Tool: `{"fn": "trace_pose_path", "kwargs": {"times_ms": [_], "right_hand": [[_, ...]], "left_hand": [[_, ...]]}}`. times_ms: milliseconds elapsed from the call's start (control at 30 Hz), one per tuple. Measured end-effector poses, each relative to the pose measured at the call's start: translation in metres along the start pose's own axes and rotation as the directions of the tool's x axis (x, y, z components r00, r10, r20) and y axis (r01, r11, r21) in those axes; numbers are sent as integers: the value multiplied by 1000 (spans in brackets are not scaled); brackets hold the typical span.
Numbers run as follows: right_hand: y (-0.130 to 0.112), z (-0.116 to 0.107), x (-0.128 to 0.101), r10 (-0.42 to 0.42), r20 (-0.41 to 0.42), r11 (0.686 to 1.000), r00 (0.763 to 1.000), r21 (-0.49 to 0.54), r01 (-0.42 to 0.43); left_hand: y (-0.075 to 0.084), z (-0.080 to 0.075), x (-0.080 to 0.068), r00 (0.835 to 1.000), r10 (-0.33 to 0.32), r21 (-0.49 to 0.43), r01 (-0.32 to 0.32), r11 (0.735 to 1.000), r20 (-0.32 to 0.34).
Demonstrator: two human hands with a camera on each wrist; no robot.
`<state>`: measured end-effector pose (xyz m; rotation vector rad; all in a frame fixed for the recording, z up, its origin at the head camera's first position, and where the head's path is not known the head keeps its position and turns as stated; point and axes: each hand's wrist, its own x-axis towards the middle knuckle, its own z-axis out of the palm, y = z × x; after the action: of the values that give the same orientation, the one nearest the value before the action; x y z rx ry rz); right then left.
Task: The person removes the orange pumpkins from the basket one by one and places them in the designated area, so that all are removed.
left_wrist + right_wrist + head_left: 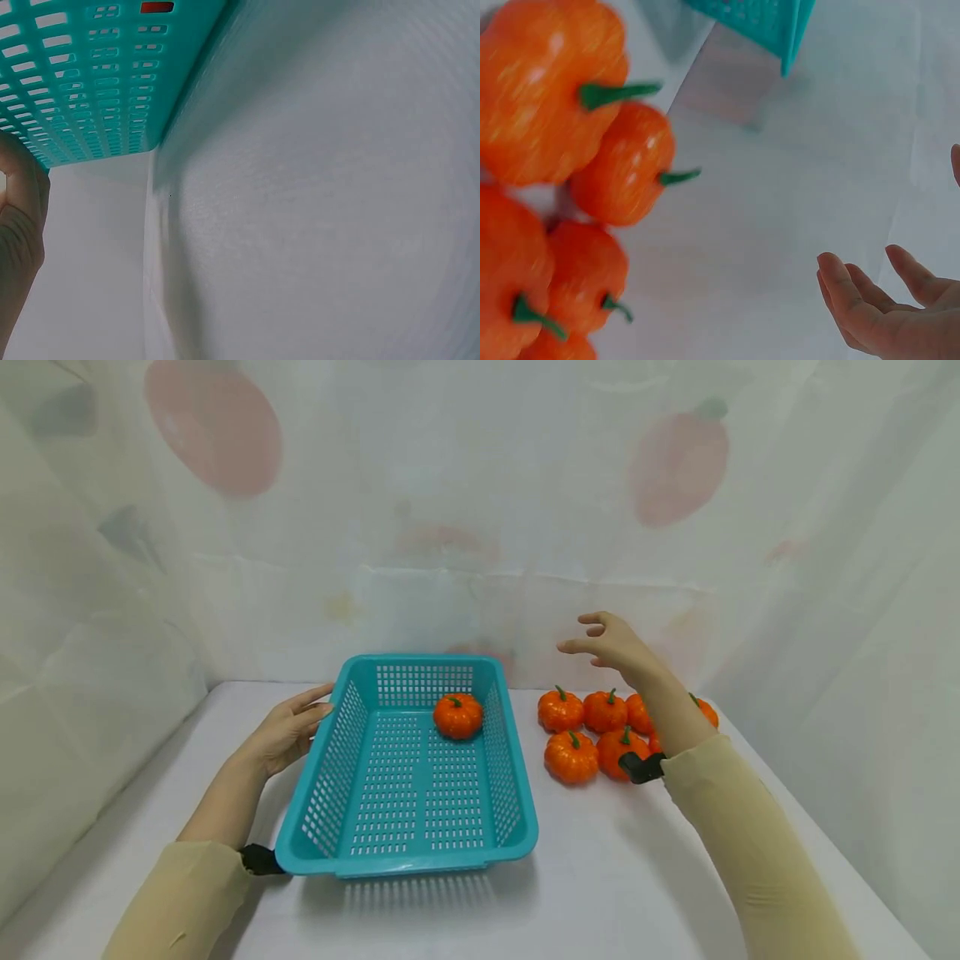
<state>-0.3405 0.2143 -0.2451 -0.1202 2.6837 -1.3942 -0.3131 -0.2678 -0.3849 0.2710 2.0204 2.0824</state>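
A turquoise perforated plastic basket [408, 864] stands on the white table with one small orange pumpkin [457, 716] inside, near its far right corner. My left hand [288, 731] is at the basket's left side, fingertips right at the outer rim; in the left wrist view part of that hand [22, 217] shows beside the holed wall. My right hand [611, 643] is raised above and behind a group of small orange pumpkins [572, 757] with green stems, fingers spread and holding nothing. The right wrist view shows several of these pumpkins [544, 90] close up, left of the hand [900, 319].
The group of pumpkins lies right of the basket, partly hidden by my right forearm [675, 710]. White curtains [480, 510] with faded fruit prints hang behind the table [585, 877] and along both sides. Dark bands [645, 768] wrap both wrists.
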Motion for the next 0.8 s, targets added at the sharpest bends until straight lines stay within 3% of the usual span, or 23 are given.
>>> {"fn": "trace_pose_path", "kwargs": {"times_ms": [400,800], "right_hand": [[-51,65,20,-44,51,994,998,105,38],[-60,120,38,-19,117,979,993,202,-5]], "left_hand": [[1,2,1,1000,11,7,-11,1000,23],[1,3,2,1000,10,-16,-10,1000,29]]}}
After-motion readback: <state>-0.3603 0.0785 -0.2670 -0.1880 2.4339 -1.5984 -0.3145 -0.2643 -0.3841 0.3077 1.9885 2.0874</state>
